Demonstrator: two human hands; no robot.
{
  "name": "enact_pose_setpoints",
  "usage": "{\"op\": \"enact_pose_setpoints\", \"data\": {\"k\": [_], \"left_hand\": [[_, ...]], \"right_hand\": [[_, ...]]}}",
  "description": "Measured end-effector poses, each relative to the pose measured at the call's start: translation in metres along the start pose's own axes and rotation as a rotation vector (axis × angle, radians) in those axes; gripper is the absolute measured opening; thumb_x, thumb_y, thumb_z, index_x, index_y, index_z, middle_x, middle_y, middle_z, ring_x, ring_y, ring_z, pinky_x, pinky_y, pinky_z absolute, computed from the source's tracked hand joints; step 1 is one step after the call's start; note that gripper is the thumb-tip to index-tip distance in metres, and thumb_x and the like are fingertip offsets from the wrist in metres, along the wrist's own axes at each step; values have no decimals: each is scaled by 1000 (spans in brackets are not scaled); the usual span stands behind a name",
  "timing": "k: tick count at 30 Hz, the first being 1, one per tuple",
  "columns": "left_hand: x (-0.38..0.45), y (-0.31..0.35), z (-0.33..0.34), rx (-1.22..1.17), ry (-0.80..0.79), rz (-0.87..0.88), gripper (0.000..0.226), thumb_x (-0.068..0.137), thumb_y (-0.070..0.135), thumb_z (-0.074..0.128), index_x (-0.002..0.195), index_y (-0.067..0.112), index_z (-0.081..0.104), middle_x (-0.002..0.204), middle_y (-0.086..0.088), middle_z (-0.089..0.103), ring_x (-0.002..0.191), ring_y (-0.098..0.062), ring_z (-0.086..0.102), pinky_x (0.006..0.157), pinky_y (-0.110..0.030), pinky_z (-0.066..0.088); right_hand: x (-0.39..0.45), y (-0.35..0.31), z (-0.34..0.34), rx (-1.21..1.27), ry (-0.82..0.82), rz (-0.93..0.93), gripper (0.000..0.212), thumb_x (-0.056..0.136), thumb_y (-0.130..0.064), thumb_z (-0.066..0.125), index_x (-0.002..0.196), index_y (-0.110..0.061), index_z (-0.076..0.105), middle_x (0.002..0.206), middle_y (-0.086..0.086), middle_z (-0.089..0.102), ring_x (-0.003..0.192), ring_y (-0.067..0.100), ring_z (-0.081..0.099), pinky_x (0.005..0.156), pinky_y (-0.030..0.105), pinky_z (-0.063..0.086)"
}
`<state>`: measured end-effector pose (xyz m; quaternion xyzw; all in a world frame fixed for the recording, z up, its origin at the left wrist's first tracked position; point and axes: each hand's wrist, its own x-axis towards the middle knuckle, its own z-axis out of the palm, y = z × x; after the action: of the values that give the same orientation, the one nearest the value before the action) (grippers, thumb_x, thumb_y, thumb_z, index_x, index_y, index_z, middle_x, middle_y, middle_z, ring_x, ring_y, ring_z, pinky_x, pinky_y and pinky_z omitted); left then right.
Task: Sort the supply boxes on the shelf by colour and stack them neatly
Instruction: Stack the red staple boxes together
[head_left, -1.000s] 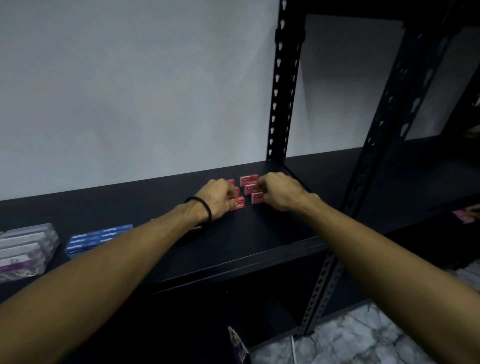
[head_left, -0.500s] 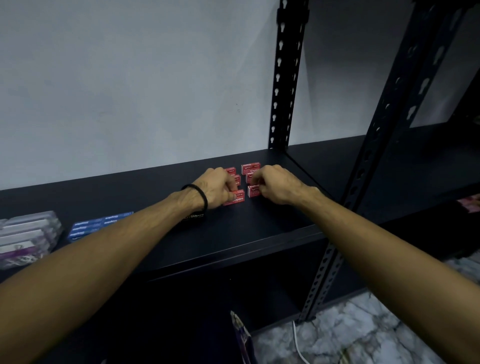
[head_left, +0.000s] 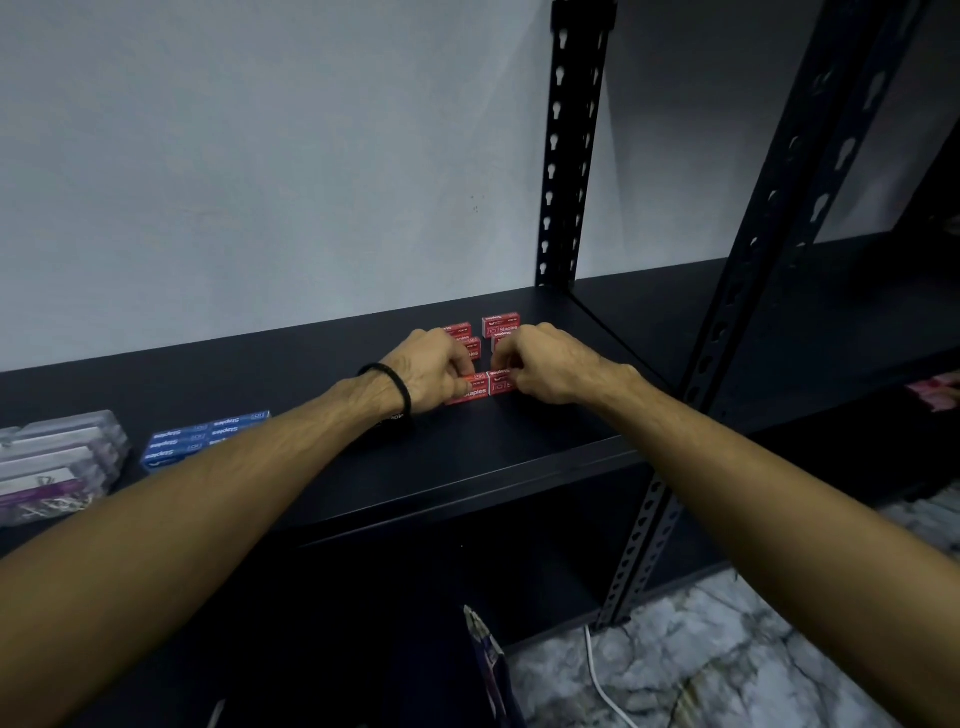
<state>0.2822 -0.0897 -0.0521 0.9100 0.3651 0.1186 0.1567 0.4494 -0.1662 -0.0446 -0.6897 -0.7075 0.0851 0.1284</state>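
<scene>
Left hand (head_left: 434, 371) and right hand (head_left: 545, 366) pinch red staple boxes (head_left: 470, 391) mid-shelf (head_left: 519, 447), bare board toward the front edge

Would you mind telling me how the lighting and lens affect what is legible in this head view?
Head view: dim light, the black shelf nearly featureless; "Staples" is readable on the red boxes and the blue boxes; the wide lens bows the upright post; both hands stay fairly sharp.

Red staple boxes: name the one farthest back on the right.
The red box nearest the wall, beyond the right hand; it stands clear of both hands, label fully visible.
</scene>
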Motion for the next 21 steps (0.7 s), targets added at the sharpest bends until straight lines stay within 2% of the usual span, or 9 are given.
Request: {"op": "enact_pose_setpoints", "data": {"k": [7, 10, 15, 18, 21], "left_hand": [[0, -1, 0, -1, -4, 6, 14, 83, 23, 73, 95, 17, 72, 85, 6, 69, 80, -8, 65, 73, -23, 53], [1, -2, 0, 8, -3, 12, 15, 83, 24, 72, 97, 17, 72, 83, 7, 67, 79, -7, 64, 71, -21, 52], [1, -3, -1, 53, 5, 22, 23, 83, 38, 70, 97, 20, 70, 83, 8, 66, 75, -6, 62, 64, -20, 48], [3, -5, -11, 40, 78, 31, 31, 83, 52, 64, 95, 23, 70, 84, 12, 61, 76, -4, 58, 60, -19, 43], [12, -8, -24, 8, 164, 3, 31, 86, 51, 60, 95, 22, 70, 87, 8, 64, 79, -7, 59, 65, -22, 45]], "right_hand": [[1, 0, 0, -12, -10, -15, 22, 92, -9, 61, 111, -17, 68, 103, -6, 64, 91, 9, 59, 77, 25, 46], [1, 0, 0, -10, -13, -15, 24, 92, -9, 61, 113, -18, 68, 107, -5, 66, 92, 10, 61, 78, 25, 47], [1, 1, -4, -54, -19, 8, 33, 88, -18, 64, 120, -23, 63, 114, -6, 65, 100, 14, 62, 86, 36, 53], [2, 5, -12, -48, 16, 27, 38, 87, -26, 62, 125, -24, 61, 116, -5, 65, 97, 14, 63, 83, 36, 53], [8, 12, -18, -14, 103, 55, 33, 91, -23, 56, 124, -23, 62, 117, -3, 66, 96, 16, 63, 79, 35, 52]]}}
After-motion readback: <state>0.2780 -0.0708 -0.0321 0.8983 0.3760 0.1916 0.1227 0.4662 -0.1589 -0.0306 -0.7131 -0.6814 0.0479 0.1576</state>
